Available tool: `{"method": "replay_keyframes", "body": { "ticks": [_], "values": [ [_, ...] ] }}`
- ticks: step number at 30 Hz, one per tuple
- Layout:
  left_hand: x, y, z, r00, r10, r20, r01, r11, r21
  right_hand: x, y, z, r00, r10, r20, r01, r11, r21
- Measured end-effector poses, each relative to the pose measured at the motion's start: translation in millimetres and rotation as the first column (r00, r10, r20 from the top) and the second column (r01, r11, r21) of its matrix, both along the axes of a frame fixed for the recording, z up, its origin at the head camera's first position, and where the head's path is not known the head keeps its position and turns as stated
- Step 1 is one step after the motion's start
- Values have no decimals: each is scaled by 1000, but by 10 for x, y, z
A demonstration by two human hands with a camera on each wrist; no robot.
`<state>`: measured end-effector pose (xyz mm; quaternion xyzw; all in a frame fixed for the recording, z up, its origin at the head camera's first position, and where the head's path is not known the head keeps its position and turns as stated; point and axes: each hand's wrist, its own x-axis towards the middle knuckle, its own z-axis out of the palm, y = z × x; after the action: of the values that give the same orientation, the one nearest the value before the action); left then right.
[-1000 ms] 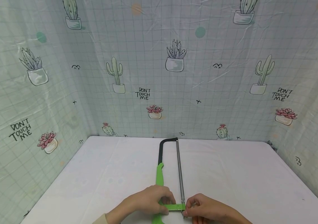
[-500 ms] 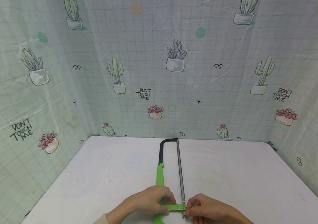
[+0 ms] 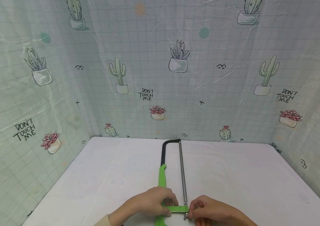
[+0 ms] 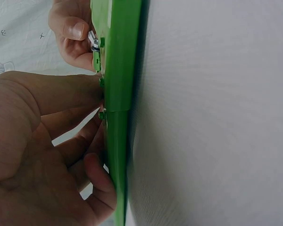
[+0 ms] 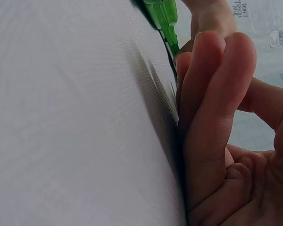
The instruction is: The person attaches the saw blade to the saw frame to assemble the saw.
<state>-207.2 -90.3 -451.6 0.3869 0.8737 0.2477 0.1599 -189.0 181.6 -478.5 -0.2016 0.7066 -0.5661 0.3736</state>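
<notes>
A hacksaw with a green handle and a black front bow [image 3: 163, 153] lies on the white table, its grey blade [image 3: 182, 172] on the right side. My left hand [image 3: 155, 201] grips the green frame [image 4: 118, 70] near its handle end, thumb and fingers around the crosspiece. At the near end of the blade sits a small silver wing nut [image 4: 94, 41]. My right hand [image 3: 209, 208] pinches at this nut with thumb and curled index finger. In the right wrist view, the right fingers [image 5: 217, 89] hide the nut, and part of the green frame [image 5: 165, 19] shows beyond them.
The white table [image 3: 233, 175] stretches out on both sides of the saw. Behind and beside it hangs a gridded curtain [image 3: 160, 78] printed with potted cacti.
The right fingers shift slightly around the wing nut, which shows at a different angle now. The left hand and the hacksaw stay in place; the head view drifts a little.
</notes>
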Motion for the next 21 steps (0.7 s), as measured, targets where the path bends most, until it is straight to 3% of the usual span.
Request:
{"method": "replay_keyframes", "body": {
  "ticks": [14, 21],
  "values": [
    [-2, 2, 5, 1000, -6, -7, 6, 1000, -2, 17, 9, 22, 999, -7, 50, 8, 1000, -26],
    [-3, -2, 2, 1000, -4, -8, 4, 1000, -4, 22, 7, 28, 1000, 1, 31, -1, 1000, -17]
  ]
}}
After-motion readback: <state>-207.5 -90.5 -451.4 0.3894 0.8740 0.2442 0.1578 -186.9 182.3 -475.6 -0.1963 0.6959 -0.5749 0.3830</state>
